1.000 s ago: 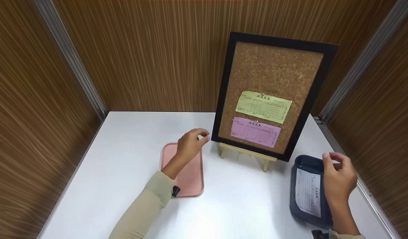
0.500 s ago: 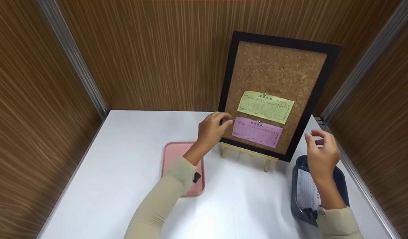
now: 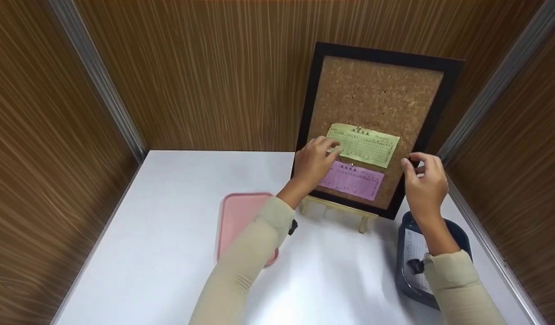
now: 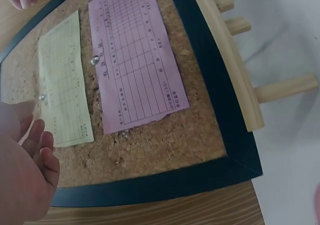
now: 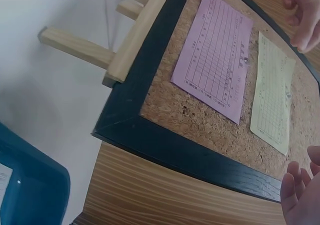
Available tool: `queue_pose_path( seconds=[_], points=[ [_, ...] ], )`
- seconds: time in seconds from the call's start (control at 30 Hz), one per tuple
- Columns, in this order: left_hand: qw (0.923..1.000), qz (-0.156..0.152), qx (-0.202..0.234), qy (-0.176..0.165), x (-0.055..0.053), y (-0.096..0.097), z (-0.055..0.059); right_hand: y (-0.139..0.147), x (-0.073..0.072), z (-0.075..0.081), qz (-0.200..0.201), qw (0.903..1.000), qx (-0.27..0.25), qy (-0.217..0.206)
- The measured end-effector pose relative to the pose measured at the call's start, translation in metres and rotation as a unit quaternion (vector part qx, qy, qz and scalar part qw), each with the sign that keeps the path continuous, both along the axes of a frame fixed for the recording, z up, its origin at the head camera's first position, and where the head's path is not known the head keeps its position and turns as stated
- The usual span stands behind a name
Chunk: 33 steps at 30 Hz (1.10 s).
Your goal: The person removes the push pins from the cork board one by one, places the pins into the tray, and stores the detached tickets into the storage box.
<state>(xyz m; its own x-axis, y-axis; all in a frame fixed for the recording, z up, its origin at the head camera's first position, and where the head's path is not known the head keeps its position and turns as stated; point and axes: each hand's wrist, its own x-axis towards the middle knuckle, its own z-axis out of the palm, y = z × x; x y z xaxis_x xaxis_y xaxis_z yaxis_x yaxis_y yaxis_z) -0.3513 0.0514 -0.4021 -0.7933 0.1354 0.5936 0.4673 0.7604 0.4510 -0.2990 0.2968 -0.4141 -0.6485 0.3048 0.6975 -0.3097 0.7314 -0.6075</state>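
Note:
A cork board point(image 3: 381, 92) in a black frame leans on a small wooden easel point(image 3: 363, 224). Pinned to it are a yellow-green printed slip point(image 3: 370, 149) and, below, a purple slip point(image 3: 356, 183). One push pin point(image 4: 95, 60) shows at the purple slip's top edge; another pin point(image 4: 42, 97) is at the yellow one's. My left hand point(image 3: 313, 160) is in front of the board by the yellow slip's left end, fingers loosely bent, nothing seen between them. Near the frame's right side hovers my right hand point(image 3: 426, 185), fingers likewise loosely bent around nothing visible.
A pink tray point(image 3: 241, 214) lies on the white table point(image 3: 169, 253), partly under my left forearm. At right, a dark blue tray point(image 3: 458, 232) holds a white printed slip point(image 3: 413, 246), partly covered by my right arm. Wood-grain panels point(image 3: 214, 76) enclose the table.
Both hands have risen toward the board: the left moved up and right from over the pink tray, the right up and left from beside the blue tray. The slips have stayed in place.

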Motion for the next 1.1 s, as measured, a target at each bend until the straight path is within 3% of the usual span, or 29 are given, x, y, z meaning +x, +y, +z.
queue_pose_path(
  seconds=[0.2, 0.37, 0.63, 0.83, 1.1],
  points=[
    [0.9995, 0.025, -0.016, 0.012, -0.011, 0.014, 0.007, -0.008, -0.013, 0.007, 0.007, 0.9996, 0.027, -0.002],
    [0.9988, 0.026, -0.04, 0.01, -0.018, 0.024, 0.014, -0.014, -0.021, 0.01, 0.006, 0.999, 0.045, 0.004],
    [0.9995, 0.027, -0.013, 0.011, -0.03, 0.036, 0.019, -0.018, -0.034, 0.012, 0.001, 0.9979, 0.063, 0.016],
    [0.9993, 0.032, -0.017, 0.013, -0.038, 0.047, 0.02, -0.018, -0.041, 0.013, -0.002, 0.9969, 0.076, 0.017],
    [0.9988, 0.038, -0.011, 0.028, -0.041, 0.053, 0.018, -0.018, -0.05, 0.009, -0.011, 0.9957, 0.09, 0.019]
  ],
)
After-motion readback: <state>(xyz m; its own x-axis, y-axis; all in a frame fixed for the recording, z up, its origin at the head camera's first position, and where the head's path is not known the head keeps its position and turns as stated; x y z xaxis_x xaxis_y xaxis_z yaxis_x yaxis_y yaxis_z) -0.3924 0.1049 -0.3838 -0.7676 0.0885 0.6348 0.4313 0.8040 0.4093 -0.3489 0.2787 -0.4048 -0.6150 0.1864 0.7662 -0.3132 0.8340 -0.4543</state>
